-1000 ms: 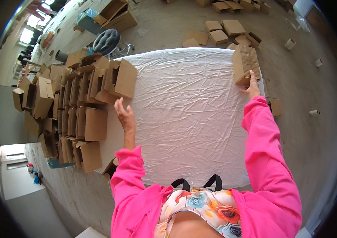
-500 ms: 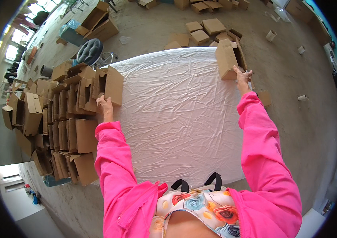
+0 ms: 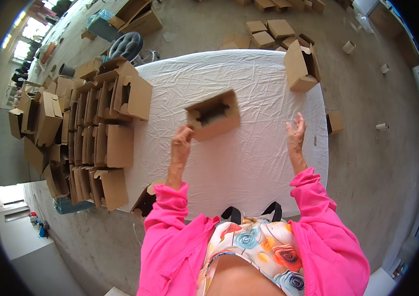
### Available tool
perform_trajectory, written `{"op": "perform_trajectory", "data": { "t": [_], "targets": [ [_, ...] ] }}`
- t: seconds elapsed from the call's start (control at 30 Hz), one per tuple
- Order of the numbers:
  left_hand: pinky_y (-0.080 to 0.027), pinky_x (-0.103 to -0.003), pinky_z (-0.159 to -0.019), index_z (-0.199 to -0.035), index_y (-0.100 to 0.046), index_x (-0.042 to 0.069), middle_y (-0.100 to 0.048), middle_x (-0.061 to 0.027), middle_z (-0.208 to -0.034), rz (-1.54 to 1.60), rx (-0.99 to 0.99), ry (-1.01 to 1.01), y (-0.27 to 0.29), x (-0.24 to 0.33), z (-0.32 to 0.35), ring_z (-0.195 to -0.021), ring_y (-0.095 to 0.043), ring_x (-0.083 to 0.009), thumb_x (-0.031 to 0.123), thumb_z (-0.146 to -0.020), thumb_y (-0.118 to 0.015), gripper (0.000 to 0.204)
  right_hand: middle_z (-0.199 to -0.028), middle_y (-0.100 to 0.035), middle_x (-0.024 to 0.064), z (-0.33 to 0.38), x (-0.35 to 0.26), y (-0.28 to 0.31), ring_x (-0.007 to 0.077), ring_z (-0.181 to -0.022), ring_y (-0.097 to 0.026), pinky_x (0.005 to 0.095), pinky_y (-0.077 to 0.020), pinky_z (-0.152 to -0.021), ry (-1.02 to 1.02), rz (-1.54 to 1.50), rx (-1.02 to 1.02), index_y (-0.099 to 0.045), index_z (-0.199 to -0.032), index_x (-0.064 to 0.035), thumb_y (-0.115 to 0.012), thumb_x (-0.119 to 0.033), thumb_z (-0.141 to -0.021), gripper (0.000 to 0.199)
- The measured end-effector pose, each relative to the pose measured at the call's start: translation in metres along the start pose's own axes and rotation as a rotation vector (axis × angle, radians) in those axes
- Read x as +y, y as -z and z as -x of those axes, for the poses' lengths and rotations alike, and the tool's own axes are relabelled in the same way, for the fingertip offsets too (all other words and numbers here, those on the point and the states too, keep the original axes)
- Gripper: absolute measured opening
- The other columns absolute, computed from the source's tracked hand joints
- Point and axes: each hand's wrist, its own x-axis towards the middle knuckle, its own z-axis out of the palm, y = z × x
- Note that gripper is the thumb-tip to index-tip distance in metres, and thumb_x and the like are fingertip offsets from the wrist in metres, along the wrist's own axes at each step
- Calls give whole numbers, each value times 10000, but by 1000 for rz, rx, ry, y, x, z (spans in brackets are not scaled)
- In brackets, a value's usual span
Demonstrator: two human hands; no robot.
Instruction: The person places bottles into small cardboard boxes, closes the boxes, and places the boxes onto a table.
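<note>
My left hand [image 3: 182,136] pinches the near left corner of an open cardboard box [image 3: 219,126], held tilted over the middle of the white-covered table [image 3: 239,177]. The box's dark inside shows from above. My right hand [image 3: 296,131] is raised over the right side of the table, fingers apart, with nothing in it. Beyond it, at the far right corner, stands another open cardboard box [image 3: 300,69]. Rows of open cardboard boxes [image 3: 119,145] pack the table's left side. Partly behind my left sleeve lies one more open box [image 3: 145,200].
A dark tufted stool [image 3: 126,46] stands past the table's far left corner. Several closed boxes [image 3: 281,29] lie on the floor beyond the far edge. To the right, a small box [image 3: 335,122] and short cardboard tubes [image 3: 349,47] rest on the floor.
My left hand has moved from the left rows to the table's middle, now with a box in it. The right hand has let go of the far right box and drawn back nearer.
</note>
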Motion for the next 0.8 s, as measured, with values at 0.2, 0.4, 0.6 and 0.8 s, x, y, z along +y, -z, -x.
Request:
{"op": "perform_trajectory", "data": {
  "t": [0.2, 0.4, 0.6, 0.8],
  "targets": [
    [-466, -323, -693, -794, -541, 20, -592, -110, -996, -29, -93, 4, -10, 40, 84, -838, -574, -281, -58, -709, -580, 121, -978, -577, 106, 94, -109, -6, 261, -929, -549, 319, -441, -803, 478, 2, -418, -540, -1019, -37, -572, -31, -767, 255],
    [-479, -349, -694, -811, -558, 29, -588, -119, -1011, -63, -63, 26, 1, 33, 119, -863, -583, -299, -47, -705, -597, 136, -967, -589, 134, 150, -111, -18, 314, -897, -554, 359, -455, -764, 624, 387, -906, -571, -992, -38, -619, -114, -755, 253],
    [-482, -360, -709, -855, -567, 40, -576, -129, -1027, -58, -11, 26, 19, 28, 134, -887, -576, -309, -47, -704, -588, 176, -938, -589, 162, 159, -106, -43, 336, -873, -558, 380, -453, -745, 225, 298, -1011, -591, -957, -14, -559, -231, -800, 270],
    [-420, -384, -863, -1025, -536, 45, -527, -163, -1099, -131, 107, 5, 65, 33, 163, -1026, -505, -332, -41, -720, -544, 317, -913, -581, 138, 166, -120, -58, 306, -864, -560, 373, -451, -748, 341, 281, -896, -585, -979, -44, -591, -163, -765, 245]
  ]
}}
